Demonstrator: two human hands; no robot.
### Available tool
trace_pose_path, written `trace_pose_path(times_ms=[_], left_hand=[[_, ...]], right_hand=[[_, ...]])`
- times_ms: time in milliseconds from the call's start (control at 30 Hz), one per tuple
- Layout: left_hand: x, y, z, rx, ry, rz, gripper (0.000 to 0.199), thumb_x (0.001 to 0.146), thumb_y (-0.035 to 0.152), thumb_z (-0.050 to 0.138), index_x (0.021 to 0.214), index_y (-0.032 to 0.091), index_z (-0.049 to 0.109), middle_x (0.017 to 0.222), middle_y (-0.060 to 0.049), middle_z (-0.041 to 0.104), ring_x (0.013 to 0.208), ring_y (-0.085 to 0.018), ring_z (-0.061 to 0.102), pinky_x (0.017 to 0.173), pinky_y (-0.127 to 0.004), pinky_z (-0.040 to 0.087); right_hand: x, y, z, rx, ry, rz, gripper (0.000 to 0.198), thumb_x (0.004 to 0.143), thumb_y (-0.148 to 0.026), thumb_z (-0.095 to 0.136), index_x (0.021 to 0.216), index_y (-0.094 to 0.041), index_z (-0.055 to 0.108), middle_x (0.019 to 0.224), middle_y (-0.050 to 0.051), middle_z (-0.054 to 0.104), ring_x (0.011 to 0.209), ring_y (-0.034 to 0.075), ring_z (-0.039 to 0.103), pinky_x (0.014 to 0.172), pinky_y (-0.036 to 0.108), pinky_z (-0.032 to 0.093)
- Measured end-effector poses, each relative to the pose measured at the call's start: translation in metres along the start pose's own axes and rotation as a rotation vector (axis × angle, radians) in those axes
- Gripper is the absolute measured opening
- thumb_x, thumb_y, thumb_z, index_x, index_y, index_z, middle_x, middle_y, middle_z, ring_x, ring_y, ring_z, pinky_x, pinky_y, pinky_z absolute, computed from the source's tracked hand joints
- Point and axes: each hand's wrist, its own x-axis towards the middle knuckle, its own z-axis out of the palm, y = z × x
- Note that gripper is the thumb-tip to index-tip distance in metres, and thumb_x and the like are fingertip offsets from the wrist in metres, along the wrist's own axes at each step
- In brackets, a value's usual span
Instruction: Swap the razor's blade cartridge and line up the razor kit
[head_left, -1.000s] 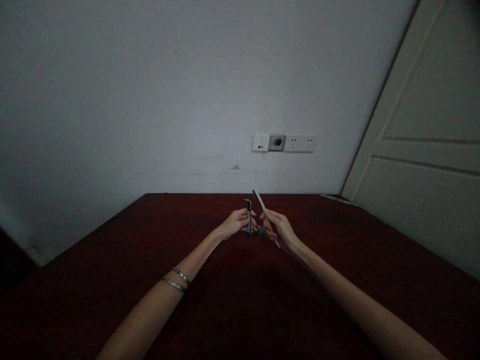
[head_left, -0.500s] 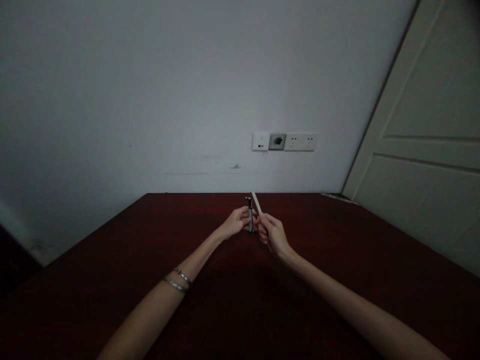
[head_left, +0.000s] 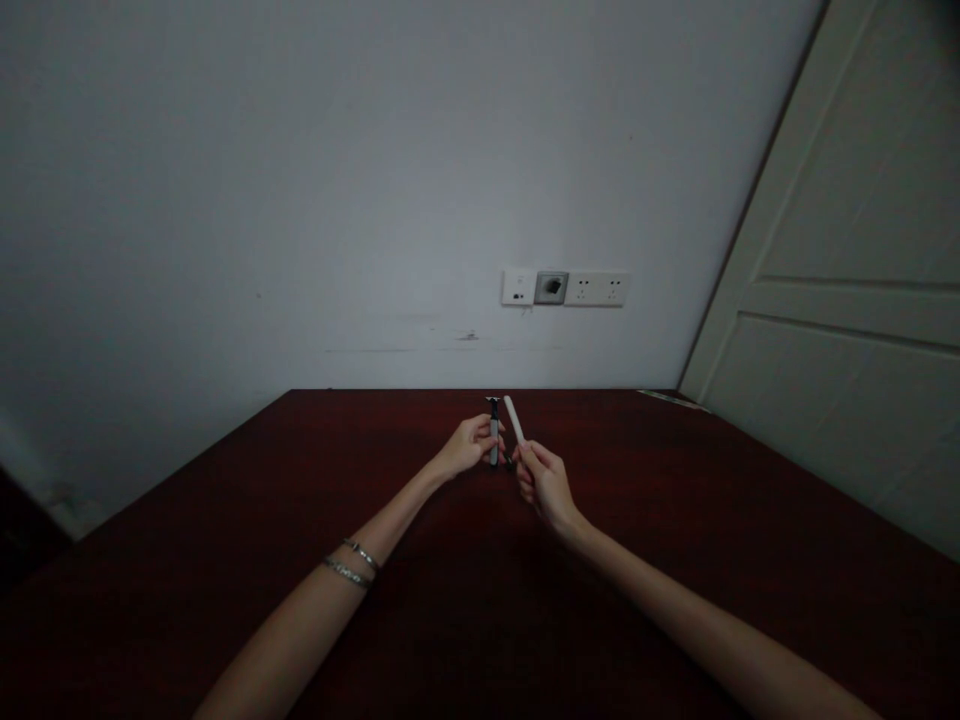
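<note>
My left hand [head_left: 469,446] is closed on a razor [head_left: 494,440], held upright, with a grey handle, a black neck and a small T-shaped head at the top. Beside it, my right hand [head_left: 547,484] grips the lower end of a slim white stick [head_left: 514,418], which leans to the left at its top. A narrow gap separates the stick from the razor. Low between the two hands is a small dark thing [head_left: 509,463], too small to make out. Some fingers of both hands are hidden.
Both arms reach over a dark red-brown table [head_left: 450,620]. Its far edge meets a pale wall [head_left: 375,180] with a row of sockets [head_left: 597,289]. A flat, light strip [head_left: 671,400] lies at the back right corner, by a panelled door [head_left: 847,250].
The razor has turned, so its head now shows as a T. My right hand has moved slightly down, and the white stick's tip is lower. The view has shifted slightly.
</note>
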Motion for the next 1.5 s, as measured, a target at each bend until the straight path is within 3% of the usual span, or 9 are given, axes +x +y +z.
trace_pose_path(times_ms=[133, 333, 533, 633, 800, 1000, 1200, 1500], left_hand=[[0.000, 0.001, 0.001, 0.008, 0.016, -0.012, 0.023, 0.072, 0.018, 0.061, 0.090, 0.013, 0.049, 0.070, -0.001, 0.060, 0.057, -0.012, 0.061, 0.053, -0.022, 0.048], [0.003, 0.002, -0.003, 0.037, 0.094, 0.015, 0.018, 0.072, 0.014, 0.057, 0.088, 0.013, 0.050, 0.070, -0.001, 0.061, 0.057, -0.011, 0.061, 0.053, -0.023, 0.049], [0.009, -0.009, -0.007, 0.298, 0.269, 0.071, 0.016, 0.065, 0.012, 0.062, 0.075, 0.014, 0.050, 0.057, 0.004, 0.056, 0.048, -0.010, 0.057, 0.049, -0.021, 0.045], [0.009, -0.006, -0.005, 0.411, 0.317, 0.112, 0.016, 0.064, 0.012, 0.064, 0.073, 0.015, 0.051, 0.059, 0.003, 0.057, 0.051, -0.011, 0.057, 0.050, -0.021, 0.043], [0.008, 0.001, -0.003, 0.464, 0.334, 0.107, 0.013, 0.068, 0.014, 0.061, 0.076, 0.016, 0.051, 0.059, 0.003, 0.057, 0.050, -0.011, 0.057, 0.050, -0.021, 0.042], [0.009, -0.005, -0.003, 0.504, 0.333, 0.118, 0.015, 0.065, 0.012, 0.063, 0.074, 0.016, 0.051, 0.059, 0.003, 0.055, 0.052, -0.011, 0.055, 0.050, -0.021, 0.041], [0.008, -0.009, -0.007, 0.481, 0.307, 0.098, 0.014, 0.068, 0.010, 0.056, 0.079, 0.016, 0.049, 0.062, 0.004, 0.053, 0.051, -0.010, 0.055, 0.048, -0.019, 0.040], [0.007, -0.016, -0.010, 0.563, 0.263, 0.250, 0.012, 0.071, 0.011, 0.051, 0.083, 0.016, 0.051, 0.065, 0.004, 0.052, 0.057, -0.008, 0.051, 0.056, -0.019, 0.040]], right_hand=[[0.003, -0.002, 0.001, 0.004, 0.015, -0.031, 0.036, 0.069, -0.053, 0.058, 0.067, -0.019, 0.047, 0.041, -0.011, 0.031, 0.030, 0.001, 0.018, 0.029, 0.015, 0.012], [-0.004, 0.015, 0.001, -0.052, -0.006, 0.030, 0.036, 0.069, -0.054, 0.058, 0.069, -0.019, 0.047, 0.041, -0.011, 0.030, 0.031, 0.002, 0.019, 0.029, 0.015, 0.013], [0.009, -0.008, 0.003, -0.119, 0.025, -0.145, 0.034, 0.072, -0.052, 0.056, 0.069, -0.019, 0.051, 0.043, -0.009, 0.032, 0.034, 0.004, 0.024, 0.032, 0.017, 0.017], [0.014, -0.005, 0.002, -0.182, 0.039, -0.179, 0.033, 0.073, -0.051, 0.055, 0.068, -0.018, 0.052, 0.044, -0.008, 0.033, 0.036, 0.005, 0.027, 0.034, 0.018, 0.018], [0.010, 0.018, -0.003, -0.217, 0.060, -0.156, 0.033, 0.073, -0.051, 0.055, 0.065, -0.019, 0.052, 0.047, -0.007, 0.035, 0.039, 0.006, 0.029, 0.035, 0.018, 0.019], [0.013, 0.007, -0.001, -0.183, 0.074, -0.198, 0.031, 0.075, -0.049, 0.055, 0.068, -0.019, 0.052, 0.046, -0.007, 0.033, 0.039, 0.006, 0.027, 0.036, 0.018, 0.019], [0.005, 0.011, -0.007, -0.172, 0.043, -0.124, 0.032, 0.075, -0.049, 0.055, 0.068, -0.018, 0.052, 0.047, -0.008, 0.033, 0.038, 0.004, 0.025, 0.035, 0.017, 0.017], [0.000, 0.008, -0.002, -0.091, 0.018, -0.091, 0.034, 0.075, -0.052, 0.055, 0.072, -0.019, 0.050, 0.045, -0.010, 0.030, 0.035, 0.003, 0.021, 0.032, 0.015, 0.015]])
